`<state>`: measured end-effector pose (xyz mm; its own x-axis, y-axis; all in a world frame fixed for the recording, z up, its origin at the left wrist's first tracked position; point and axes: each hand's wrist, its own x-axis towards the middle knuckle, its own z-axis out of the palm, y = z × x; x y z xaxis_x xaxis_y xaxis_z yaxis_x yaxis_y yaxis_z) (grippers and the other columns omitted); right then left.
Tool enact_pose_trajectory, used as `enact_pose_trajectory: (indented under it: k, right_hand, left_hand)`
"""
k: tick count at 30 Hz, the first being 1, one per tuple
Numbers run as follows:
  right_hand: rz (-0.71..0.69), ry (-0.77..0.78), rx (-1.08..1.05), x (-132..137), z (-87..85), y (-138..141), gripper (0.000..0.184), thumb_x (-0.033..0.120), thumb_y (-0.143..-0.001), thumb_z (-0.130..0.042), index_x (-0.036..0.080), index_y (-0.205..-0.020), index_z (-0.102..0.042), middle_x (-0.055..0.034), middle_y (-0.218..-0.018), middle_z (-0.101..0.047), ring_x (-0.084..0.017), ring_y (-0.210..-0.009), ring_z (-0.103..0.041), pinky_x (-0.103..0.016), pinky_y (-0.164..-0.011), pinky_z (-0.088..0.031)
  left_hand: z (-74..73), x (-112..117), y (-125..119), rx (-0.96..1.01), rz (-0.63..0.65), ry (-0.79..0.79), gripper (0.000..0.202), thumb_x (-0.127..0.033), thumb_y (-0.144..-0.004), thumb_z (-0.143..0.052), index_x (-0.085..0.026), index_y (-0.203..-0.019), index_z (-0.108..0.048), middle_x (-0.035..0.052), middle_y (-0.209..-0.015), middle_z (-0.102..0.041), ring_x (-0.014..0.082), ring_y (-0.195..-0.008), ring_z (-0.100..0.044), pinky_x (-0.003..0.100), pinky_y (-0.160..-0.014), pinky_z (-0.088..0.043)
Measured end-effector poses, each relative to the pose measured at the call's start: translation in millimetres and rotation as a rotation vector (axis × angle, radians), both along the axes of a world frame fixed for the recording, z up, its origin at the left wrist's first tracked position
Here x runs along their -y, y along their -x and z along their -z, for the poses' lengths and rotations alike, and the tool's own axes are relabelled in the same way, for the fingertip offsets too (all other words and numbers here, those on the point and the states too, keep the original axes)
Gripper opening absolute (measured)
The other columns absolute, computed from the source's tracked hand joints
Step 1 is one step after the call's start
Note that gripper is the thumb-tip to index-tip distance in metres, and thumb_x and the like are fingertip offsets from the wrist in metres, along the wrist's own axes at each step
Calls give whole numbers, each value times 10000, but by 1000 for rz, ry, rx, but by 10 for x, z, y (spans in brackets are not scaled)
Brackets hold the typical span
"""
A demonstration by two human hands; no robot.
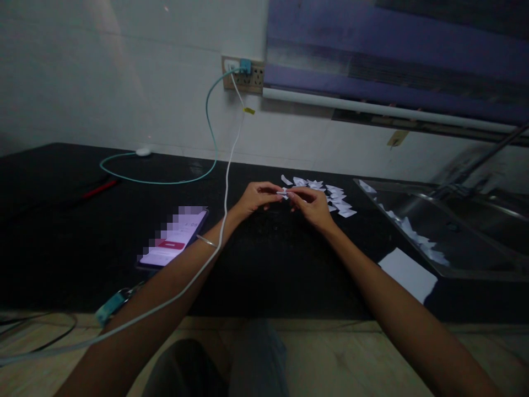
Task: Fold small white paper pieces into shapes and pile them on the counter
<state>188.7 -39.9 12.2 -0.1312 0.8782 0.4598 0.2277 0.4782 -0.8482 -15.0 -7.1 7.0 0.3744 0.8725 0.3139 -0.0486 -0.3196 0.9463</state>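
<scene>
Left of grey steel sink (475,242) | I saw left hand (257,197) and right hand (313,207) pinch small white folded-paper piece (283,193), fingers nearly closed | rightward drift, I judged, could scatter white pointed papers (342,205) nearer the sink

Light dim; I note a faint pale streak on the whitish wall (124,82), which shows a thin horizontal line. Black counter (264,281) runs along its foot. Beige socket panel (257,77) fixed to wall. Upper right: purple covering (322,27), material unclear to me, pale bar (309,99) beneath. Right: metal sink (487,231) set into counter, faucet (487,157) above. Floor (330,358) yellowish, mottled.
</scene>
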Motion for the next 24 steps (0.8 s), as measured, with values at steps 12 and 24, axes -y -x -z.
enact_pose_trajectory:
  k: [12,24]
  right_hand:
    - [6,7,-2,-7,6,-32,339,485,-770,-814,208,-961,-773,-76,-966,-774,-205,-806,-699,-333,-617,-586]
    - [2,6,76,-71,62,-112,303,516,-812,-777,217,-860,-762,-59,-879,-750,-186,-748,-670,-331,-624,-558]
  left_hand:
    - [-29,0,35,-20,-63,-51,342,-385,-706,-844,-154,-957,-825,100,-912,-799,140,-683,-651,248,-559,-448]
    - [28,-21,2,-32,-54,-94,234,-340,-751,-831,-177,-919,-818,102,-983,-808,196,-891,-731,334,-803,-559]
